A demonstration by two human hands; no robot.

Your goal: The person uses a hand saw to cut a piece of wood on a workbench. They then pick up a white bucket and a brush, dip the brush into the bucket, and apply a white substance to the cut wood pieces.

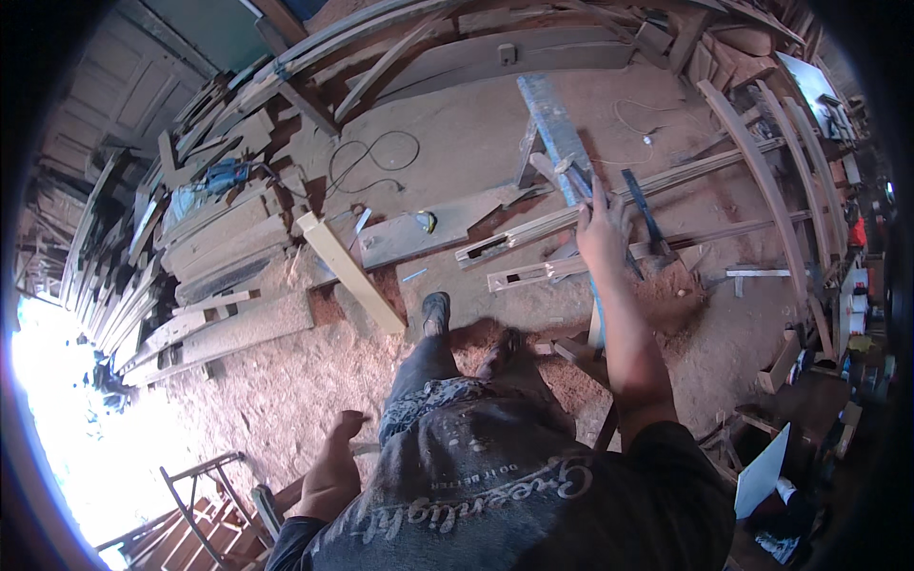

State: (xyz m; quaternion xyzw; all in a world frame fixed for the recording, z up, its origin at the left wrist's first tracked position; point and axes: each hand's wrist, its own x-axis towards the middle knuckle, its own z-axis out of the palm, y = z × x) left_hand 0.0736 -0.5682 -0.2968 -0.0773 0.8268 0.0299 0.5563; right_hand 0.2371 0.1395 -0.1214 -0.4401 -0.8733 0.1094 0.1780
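Observation:
My right arm reaches forward to a long, narrow blue-painted board [547, 109]. My right hand [602, 233] is over this board, fingers bent round a slim dark tool [574, 179] whose kind I cannot make out. Just right of that hand lies a dark blue flat bar [644, 205]. Two long timbers with slots cut near their ends, one farther [505, 246] and one nearer [533, 274], run crosswise by the board. My left hand [335, 466] hangs low beside my body, fingers loosely apart, with nothing seen in it.
Stacked planks and a blue power tool [224, 176] are at the left. A pale beam [347, 271] slants near my feet. A black cable [376, 157] loops on the dusty floor, near a yellow-and-black tape measure [426, 221]. Curved timbers [757, 162] stand at the right.

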